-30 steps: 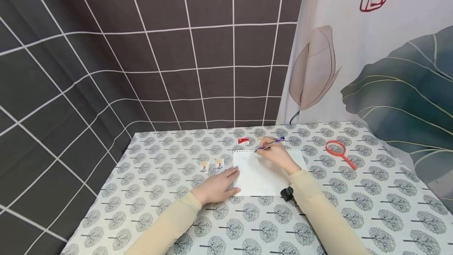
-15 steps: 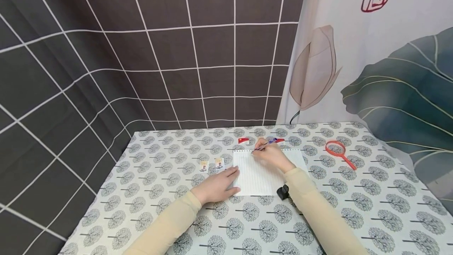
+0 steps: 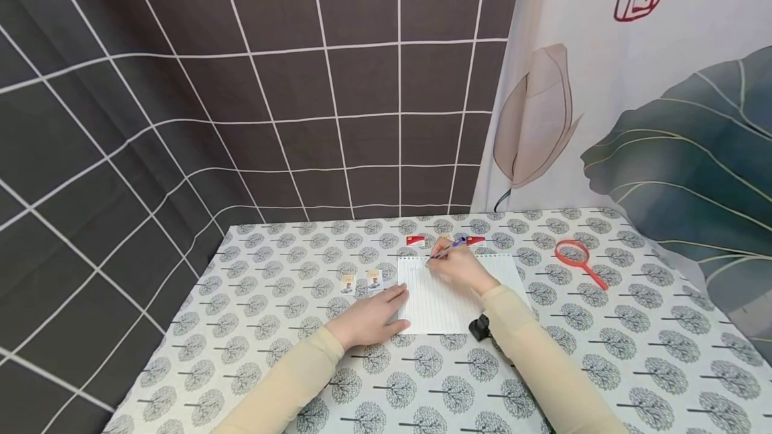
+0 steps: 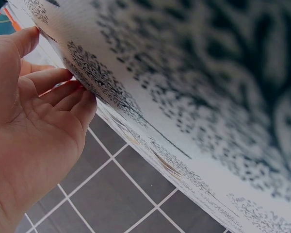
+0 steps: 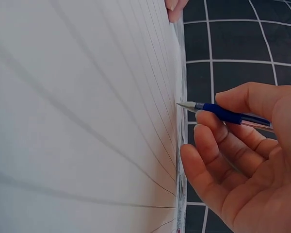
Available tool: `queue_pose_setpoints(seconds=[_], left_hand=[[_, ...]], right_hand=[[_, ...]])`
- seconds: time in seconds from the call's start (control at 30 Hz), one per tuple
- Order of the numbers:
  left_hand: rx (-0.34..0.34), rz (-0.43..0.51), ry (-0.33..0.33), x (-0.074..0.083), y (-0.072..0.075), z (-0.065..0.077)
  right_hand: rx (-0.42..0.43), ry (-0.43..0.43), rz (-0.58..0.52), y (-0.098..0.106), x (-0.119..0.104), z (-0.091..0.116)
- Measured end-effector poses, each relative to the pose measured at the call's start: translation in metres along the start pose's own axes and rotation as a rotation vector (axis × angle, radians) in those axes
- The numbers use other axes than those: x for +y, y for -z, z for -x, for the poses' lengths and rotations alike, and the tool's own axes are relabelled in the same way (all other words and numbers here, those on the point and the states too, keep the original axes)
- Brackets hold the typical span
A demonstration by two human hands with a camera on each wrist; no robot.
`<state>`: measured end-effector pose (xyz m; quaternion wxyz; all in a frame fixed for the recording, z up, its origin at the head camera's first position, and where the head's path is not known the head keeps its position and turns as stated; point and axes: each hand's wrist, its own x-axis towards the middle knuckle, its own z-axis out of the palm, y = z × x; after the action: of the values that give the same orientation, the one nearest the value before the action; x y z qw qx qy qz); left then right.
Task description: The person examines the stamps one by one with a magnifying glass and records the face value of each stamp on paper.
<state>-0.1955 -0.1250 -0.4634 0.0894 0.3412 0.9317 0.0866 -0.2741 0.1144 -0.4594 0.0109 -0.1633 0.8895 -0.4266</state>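
My right hand (image 3: 463, 269) pinches a blue ballpoint pen (image 3: 456, 242) between thumb and fingers. In the right wrist view, the tip of the pen (image 5: 220, 112) meets the lined page, near its top. The sheet of lined notepaper (image 3: 446, 307) lies flat, with a row of punched holes along its far edge. My left hand (image 3: 370, 317) rests on the left edge of the paper, palm down, fingers extended and thumb apart. In the left wrist view, the fingers of the left hand (image 4: 48, 107) lie against the surface, holding nothing.
Two small printed cards, a left one (image 3: 348, 284) and a right one (image 3: 374, 279), lie beyond the left hand. Behind the paper are two red-and-white cards, one left (image 3: 415, 240), one right (image 3: 476, 241). A red magnifying glass (image 3: 573, 253) lies right on the tree-patterned tablecloth (image 3: 253, 327).
My right hand has shifted slightly left and towards me with the pen, its tip staying near the top of the page. The right red card shows more. The left hand stays put.
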Motion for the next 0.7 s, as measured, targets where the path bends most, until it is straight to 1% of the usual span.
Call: queue_pose_setpoints(seconds=[0.07,0.27,0.37,0.53,0.7], left_hand=[[0.000,-0.003,0.000,-0.0006,-0.0014,-0.0006],[-0.003,-0.003,0.005,-0.0003,-0.0014,-0.0010],[-0.004,0.001,0.006,0.0006,-0.0003,-0.0006],[-0.005,0.005,0.006,0.0019,0.0004,0.0002],[0.000,0.002,0.000,0.0021,0.0001,0.0000]], right_hand=[[-0.001,-0.012,-0.007,-0.0002,-0.0004,0.0000],[-0.033,-0.076,-0.087,-0.0020,-0.0027,0.0019],[-0.032,-0.082,-0.066,-0.0033,-0.0045,0.0028],[-0.018,-0.067,-0.012,-0.0046,-0.0054,0.0039],[-0.001,-0.049,-0.006,-0.0045,-0.0050,0.0044]])
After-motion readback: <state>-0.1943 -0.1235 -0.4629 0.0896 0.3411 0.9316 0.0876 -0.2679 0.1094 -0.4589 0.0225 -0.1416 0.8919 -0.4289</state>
